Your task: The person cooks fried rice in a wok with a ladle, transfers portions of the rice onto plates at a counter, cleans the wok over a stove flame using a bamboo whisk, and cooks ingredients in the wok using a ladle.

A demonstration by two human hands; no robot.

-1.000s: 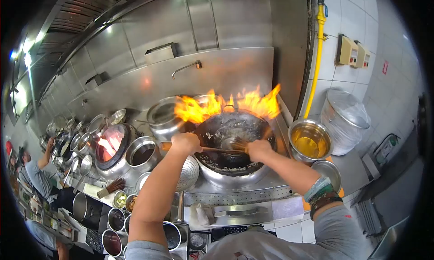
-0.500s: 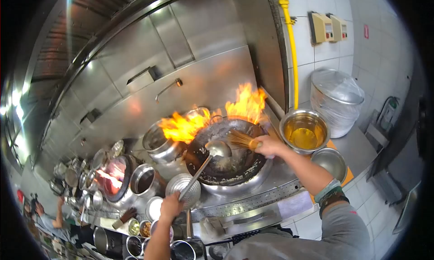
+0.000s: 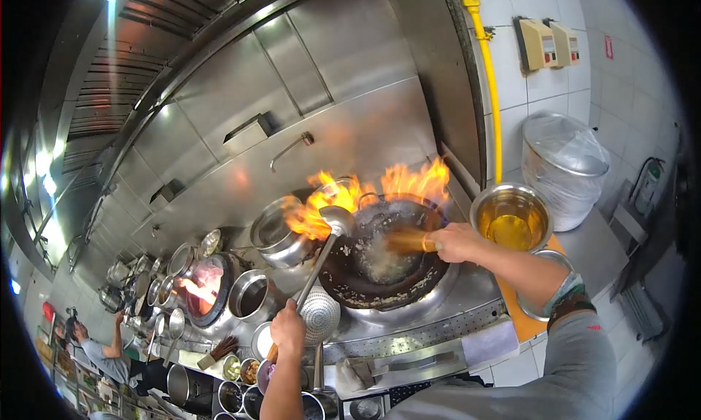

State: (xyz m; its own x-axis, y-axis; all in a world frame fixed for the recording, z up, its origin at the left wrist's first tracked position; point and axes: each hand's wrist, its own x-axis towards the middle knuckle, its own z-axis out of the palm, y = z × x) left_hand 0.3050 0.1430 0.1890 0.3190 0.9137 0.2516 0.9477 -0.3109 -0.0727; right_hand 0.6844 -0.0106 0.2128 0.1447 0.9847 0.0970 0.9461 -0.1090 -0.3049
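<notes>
Holding the brush [image 3: 406, 242] inside the wok [image 3: 350, 280] in the right grip [image 3: 458, 243] and the ladle [image 3: 337, 219] in the left grip [image 3: 289, 331], preferably scrubbing evenly and avoiding the flames [image 3: 415, 182].

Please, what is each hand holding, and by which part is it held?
Left hand: a ladle, by its handle. Right hand: a brush, by the end opposite its bristles.
</notes>
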